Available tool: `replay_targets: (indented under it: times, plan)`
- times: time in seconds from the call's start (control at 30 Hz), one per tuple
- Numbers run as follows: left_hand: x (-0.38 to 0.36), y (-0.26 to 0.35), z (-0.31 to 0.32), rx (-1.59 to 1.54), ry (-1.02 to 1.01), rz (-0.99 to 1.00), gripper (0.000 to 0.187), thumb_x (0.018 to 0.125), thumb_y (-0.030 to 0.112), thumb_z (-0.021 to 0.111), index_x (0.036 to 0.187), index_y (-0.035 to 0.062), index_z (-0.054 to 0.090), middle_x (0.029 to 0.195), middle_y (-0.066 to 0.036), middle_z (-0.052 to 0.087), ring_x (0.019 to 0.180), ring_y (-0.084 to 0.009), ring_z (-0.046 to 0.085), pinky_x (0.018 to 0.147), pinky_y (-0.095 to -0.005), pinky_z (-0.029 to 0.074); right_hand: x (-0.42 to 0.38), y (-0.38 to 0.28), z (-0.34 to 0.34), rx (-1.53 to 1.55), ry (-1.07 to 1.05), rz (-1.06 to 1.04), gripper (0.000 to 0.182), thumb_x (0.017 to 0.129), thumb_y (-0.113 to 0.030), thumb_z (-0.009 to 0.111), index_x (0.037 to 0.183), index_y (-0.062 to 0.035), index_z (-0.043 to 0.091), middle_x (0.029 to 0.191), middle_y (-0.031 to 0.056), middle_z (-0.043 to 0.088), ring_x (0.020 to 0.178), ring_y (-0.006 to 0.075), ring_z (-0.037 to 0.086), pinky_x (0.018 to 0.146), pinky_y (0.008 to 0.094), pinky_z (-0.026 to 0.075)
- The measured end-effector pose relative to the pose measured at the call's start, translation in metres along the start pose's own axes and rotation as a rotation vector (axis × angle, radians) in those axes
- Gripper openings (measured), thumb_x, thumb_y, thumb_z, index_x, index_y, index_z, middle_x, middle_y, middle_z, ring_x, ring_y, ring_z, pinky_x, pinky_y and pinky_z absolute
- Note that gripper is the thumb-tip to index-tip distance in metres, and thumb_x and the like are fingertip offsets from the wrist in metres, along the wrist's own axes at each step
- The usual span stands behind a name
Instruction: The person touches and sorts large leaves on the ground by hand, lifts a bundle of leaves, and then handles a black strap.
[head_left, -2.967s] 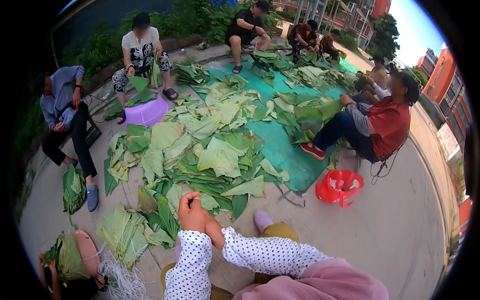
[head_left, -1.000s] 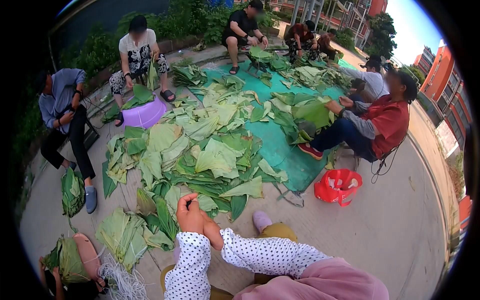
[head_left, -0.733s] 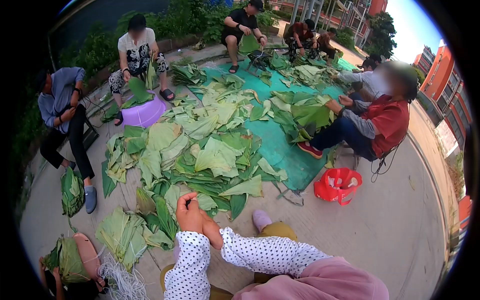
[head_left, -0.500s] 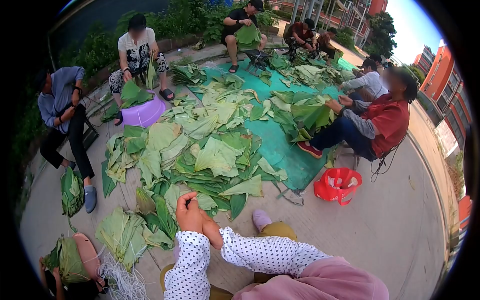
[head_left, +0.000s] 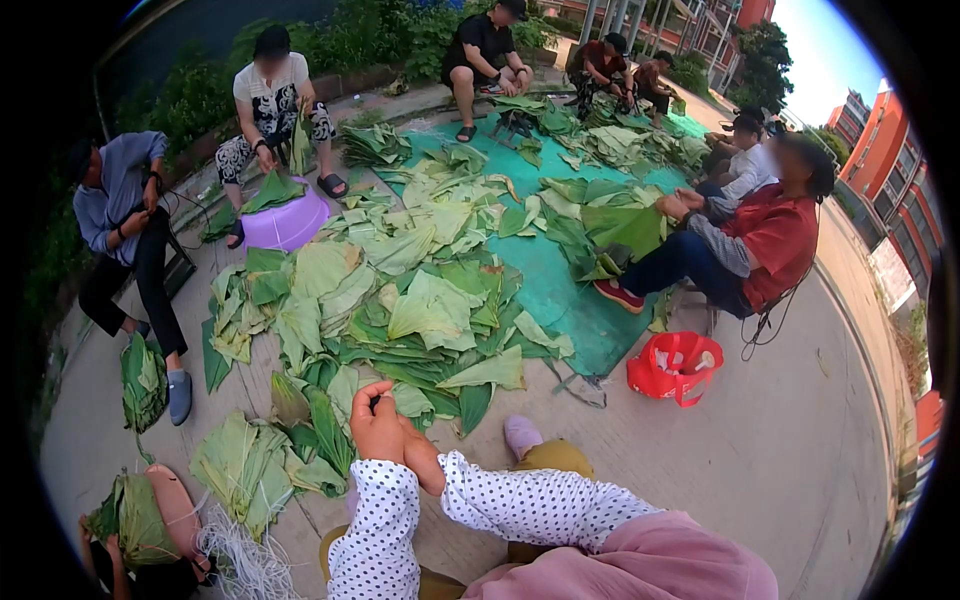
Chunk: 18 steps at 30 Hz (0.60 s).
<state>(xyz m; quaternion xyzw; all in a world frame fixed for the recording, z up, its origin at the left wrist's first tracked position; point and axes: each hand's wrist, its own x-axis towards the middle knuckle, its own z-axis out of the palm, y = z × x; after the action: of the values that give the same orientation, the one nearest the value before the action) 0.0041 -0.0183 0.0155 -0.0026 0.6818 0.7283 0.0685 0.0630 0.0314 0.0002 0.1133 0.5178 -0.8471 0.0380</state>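
Observation:
My left hand (head_left: 379,430) is raised above my lap with its fingers curled into a loop. A small dark spot shows inside the curl, and I cannot make out whether it is an object or shadow. Against its side rests my right hand (head_left: 422,460), whose fingers are mostly hidden behind the left. Both wear white sleeves with dark dots. Just beyond my hands lies a large heap of flat green leaves (head_left: 435,310). A folded pale green leaf bundle (head_left: 242,462) sits on the ground to the left.
White strings (head_left: 245,560) lie at lower left, near a person's hands holding a leaf bundle (head_left: 140,525). A red bag (head_left: 675,368) stands at right. Several seated people handle leaves around a green sheet (head_left: 590,330). A purple basin (head_left: 288,226) is at upper left.
My hands have barely moved. The person in black at the back has lowered a leaf from chest height onto the pile. The person at the basin has shifted their leaves.

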Motion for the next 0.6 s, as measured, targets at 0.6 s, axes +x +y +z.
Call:
replay_targets:
  times: [0.6]
  plan:
    - [0.0001,0.0009,0.0004,-0.009,-0.003,-0.018,0.014,0.085,0.001,0.051,0.097,0.0033,0.060,0.093,-0.002,0.058,0.084,-0.0101,0.049,0.078,-0.0233,0.041,-0.0022,-0.0041,0.0019,0.038,-0.007,0.012,0.043,0.099,-0.032,0.031,0.131,-0.0033,0.036,0.122,0.0101,0.050,0.108,0.0154,0.051,0.090,0.0273,0.042]
